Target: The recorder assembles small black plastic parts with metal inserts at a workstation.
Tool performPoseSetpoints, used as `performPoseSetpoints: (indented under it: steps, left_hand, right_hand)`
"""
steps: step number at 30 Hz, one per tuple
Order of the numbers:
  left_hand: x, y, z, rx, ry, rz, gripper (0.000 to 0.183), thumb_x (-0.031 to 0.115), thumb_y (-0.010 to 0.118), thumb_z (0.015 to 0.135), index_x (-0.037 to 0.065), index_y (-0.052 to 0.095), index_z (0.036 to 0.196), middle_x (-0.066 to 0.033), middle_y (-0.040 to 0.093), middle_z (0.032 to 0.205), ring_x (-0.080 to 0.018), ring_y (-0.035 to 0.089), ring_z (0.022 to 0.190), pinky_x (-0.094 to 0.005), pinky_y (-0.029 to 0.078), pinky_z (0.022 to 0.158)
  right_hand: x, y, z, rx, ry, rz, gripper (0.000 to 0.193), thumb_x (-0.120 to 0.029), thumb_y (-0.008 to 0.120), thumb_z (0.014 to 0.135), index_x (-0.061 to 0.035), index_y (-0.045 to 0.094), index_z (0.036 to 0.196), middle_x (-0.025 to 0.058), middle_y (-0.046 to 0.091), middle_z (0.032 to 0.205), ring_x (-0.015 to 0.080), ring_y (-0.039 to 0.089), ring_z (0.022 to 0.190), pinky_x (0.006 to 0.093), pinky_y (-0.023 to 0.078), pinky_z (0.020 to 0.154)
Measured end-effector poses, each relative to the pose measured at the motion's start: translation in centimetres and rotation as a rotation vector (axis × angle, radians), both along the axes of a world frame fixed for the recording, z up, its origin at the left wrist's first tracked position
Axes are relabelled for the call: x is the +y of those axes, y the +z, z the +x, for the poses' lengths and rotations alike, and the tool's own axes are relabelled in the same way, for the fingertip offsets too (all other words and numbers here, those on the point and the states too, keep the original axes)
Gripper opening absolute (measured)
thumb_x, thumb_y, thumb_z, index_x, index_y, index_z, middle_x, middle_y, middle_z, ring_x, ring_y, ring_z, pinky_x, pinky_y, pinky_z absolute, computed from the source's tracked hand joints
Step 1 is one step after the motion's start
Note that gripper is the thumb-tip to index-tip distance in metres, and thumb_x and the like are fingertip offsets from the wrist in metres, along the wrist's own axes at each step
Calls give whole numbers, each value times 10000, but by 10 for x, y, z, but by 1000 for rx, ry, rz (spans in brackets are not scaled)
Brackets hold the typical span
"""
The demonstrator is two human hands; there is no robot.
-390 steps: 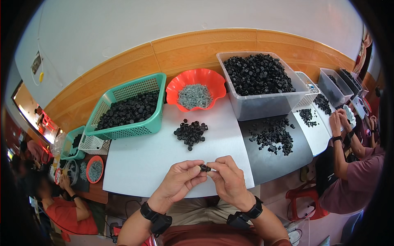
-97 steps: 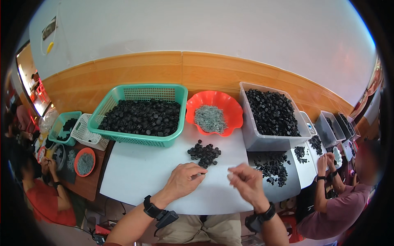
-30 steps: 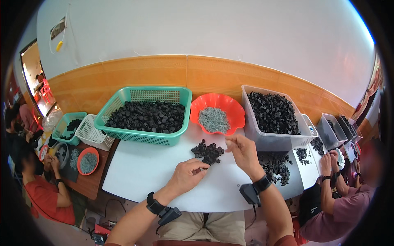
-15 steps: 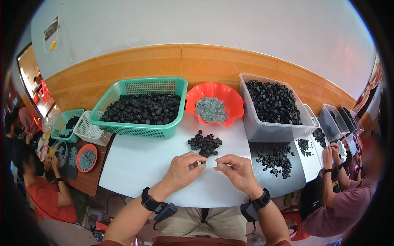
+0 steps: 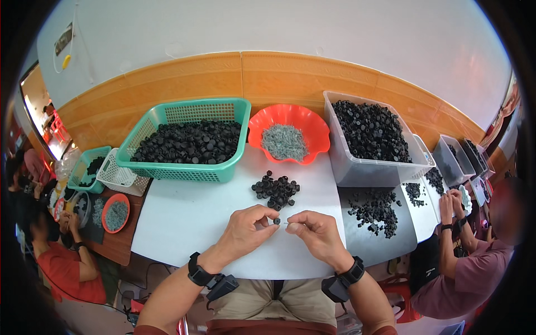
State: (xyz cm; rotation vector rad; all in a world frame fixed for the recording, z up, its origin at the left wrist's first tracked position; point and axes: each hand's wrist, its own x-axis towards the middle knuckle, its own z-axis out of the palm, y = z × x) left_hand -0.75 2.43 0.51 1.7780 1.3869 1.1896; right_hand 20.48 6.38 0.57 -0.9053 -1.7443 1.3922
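Between the thumb and forefinger of my left hand (image 5: 247, 228) is a small black plastic cap (image 5: 276, 221). Just right of it my right hand (image 5: 317, 233) pinches a thin metal pin (image 5: 287, 224), whose tip points toward the cap; a narrow gap separates the two. Beyond my fingers a heap of black caps (image 5: 275, 190) lies on the white tabletop (image 5: 184, 223). Farther back, a red scalloped bowl (image 5: 258, 128) holds many thin grey metal pins (image 5: 285, 141).
A green basket (image 5: 184, 172) of black caps stands back left, and a clear plastic bin (image 5: 363, 172) of small black parts back right. Loose black parts (image 5: 377, 215) lie on a grey surface at right. Co-workers sit at left (image 5: 70, 268) and right (image 5: 469, 273).
My hands stay close together, fingertips pinched. The black cap now shows more clearly in my left fingers, and the pin's tip shows at my right fingers. The whole view has shifted slightly.
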Motion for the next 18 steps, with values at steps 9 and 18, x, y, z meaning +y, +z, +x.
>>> performPoseSetpoints:
  steps: [9, 18]
  left_hand:
    - [-1, 2, 0, 30, -38, 5, 226, 44, 764, 826, 24, 726, 1048, -75, 735, 935, -136, 685, 766, -267, 555, 716]
    - [-1, 1, 0, 34, -62, 0, 233, 18, 751, 810, 20, 723, 1041, -81, 736, 955, -144, 698, 783, -268, 570, 722]
  right_hand:
    - [-1, 2, -6, -91, -22, 105, 135, -67, 716, 939, -10, 724, 1062, 68, 734, 899, 100, 633, 787, 268, 525, 712]
    - [-2, 0, -9, -130, -25, 165, 127, -58, 723, 923, -7, 731, 1039, 96, 738, 870, 123, 636, 732, 274, 524, 687]
